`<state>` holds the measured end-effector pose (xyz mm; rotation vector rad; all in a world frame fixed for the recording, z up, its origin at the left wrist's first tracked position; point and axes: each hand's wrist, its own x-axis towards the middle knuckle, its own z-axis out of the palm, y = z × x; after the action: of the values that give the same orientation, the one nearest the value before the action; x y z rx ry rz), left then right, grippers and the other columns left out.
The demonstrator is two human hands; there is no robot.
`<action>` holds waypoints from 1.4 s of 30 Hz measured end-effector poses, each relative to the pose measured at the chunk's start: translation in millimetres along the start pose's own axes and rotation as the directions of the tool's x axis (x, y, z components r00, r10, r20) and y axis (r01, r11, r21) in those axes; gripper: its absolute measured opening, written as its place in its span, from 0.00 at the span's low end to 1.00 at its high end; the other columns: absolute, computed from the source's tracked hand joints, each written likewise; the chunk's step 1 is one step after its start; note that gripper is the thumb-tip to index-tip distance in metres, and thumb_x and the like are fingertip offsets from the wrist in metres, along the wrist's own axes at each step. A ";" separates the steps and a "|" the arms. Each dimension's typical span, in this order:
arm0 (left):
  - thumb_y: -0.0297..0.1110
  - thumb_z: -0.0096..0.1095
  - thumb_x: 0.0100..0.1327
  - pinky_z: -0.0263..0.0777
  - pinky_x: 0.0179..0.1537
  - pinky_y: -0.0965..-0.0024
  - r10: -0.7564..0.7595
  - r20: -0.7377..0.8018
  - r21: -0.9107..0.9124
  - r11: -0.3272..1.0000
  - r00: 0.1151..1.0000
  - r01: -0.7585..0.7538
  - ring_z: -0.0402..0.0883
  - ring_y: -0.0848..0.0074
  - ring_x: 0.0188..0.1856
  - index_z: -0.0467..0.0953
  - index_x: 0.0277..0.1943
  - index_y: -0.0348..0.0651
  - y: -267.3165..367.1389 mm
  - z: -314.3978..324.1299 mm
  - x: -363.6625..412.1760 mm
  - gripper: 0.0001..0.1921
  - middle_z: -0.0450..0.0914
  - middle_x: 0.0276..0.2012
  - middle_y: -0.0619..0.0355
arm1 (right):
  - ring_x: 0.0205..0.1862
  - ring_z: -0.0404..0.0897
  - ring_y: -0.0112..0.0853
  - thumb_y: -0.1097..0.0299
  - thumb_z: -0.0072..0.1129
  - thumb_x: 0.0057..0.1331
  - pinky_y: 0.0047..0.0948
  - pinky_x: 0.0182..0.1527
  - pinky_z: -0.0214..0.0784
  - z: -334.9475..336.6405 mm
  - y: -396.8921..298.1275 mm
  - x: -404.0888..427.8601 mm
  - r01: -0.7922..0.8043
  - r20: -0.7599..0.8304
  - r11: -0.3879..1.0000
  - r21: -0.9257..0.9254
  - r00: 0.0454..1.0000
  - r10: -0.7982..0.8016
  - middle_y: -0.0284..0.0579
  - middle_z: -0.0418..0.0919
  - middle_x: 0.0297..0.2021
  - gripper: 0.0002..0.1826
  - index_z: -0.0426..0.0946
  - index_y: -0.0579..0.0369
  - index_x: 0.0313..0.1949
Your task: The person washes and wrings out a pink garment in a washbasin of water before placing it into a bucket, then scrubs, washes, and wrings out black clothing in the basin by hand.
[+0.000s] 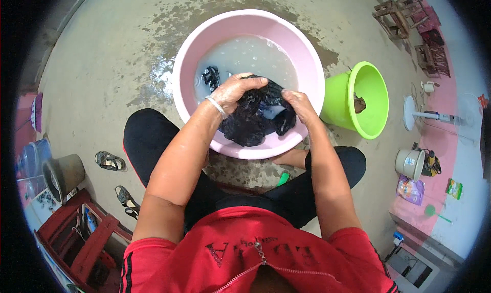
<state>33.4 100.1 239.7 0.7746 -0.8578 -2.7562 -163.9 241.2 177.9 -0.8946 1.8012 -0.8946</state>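
A large pink plastic basin point(184, 55) stands on the floor before me, with cloudy, bubbly water point(249, 55) in it. Both hands are over its near half, gripping a wet black cloth point(249, 120). My left hand point(234, 91), with a pale band at the wrist, holds the cloth's upper left edge, thumb on top. My right hand point(299, 103) pinches its upper right edge. The cloth bunches at the near wall, and a bluish patch shows in its middle. Another dark wet piece of cloth point(211, 77) lies in the water at the left; whether it joins the held cloth cannot be told.
A lime-green bucket point(337, 97) with a brown thing inside touches or nearly touches the basin's right side. Sandals point(109, 161), a grey bucket point(71, 174) and a red wooden chair point(92, 247) are at the left. A green object point(283, 179) lies near my feet. Wooden stools point(391, 18) stand far right.
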 end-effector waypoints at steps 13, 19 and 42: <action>0.41 0.54 0.61 0.67 0.32 0.72 0.347 -0.479 -0.011 0.916 0.806 -0.401 0.72 0.76 0.28 0.73 0.34 0.40 -66.4 6.0 40.7 0.12 0.74 0.28 0.57 | 0.21 0.77 0.41 0.65 0.52 0.60 0.37 0.26 0.66 109.6 -104.2 -4.0 0.339 -0.558 0.887 -0.313 0.690 -0.461 0.53 0.75 0.19 0.13 0.73 0.63 0.24; 0.37 0.50 0.61 0.66 0.38 0.69 0.334 -0.210 0.466 0.860 0.919 -0.206 0.72 0.72 0.34 0.75 0.41 0.35 -39.4 -16.6 44.7 0.14 0.76 0.35 0.51 | 0.23 0.77 0.45 0.69 0.48 0.62 0.36 0.28 0.67 111.0 -105.4 -11.9 0.417 -0.509 0.805 -0.422 0.626 -0.591 0.57 0.76 0.22 0.12 0.74 0.65 0.26; 0.33 0.71 0.48 0.68 0.35 0.76 -0.148 0.160 0.766 0.642 0.976 -0.028 0.73 0.80 0.33 0.73 0.34 0.44 33.6 35.7 26.3 0.13 0.75 0.30 0.61 | 0.23 0.69 0.24 0.59 0.48 0.59 0.26 0.26 0.62 25.2 -52.8 -48.2 -0.061 0.272 0.991 0.117 0.962 0.027 0.38 0.71 0.18 0.14 0.73 0.59 0.28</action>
<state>-7.9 82.2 272.5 0.5994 -2.1674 -2.4748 -114.3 252.4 234.1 -0.8498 1.5082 -0.8053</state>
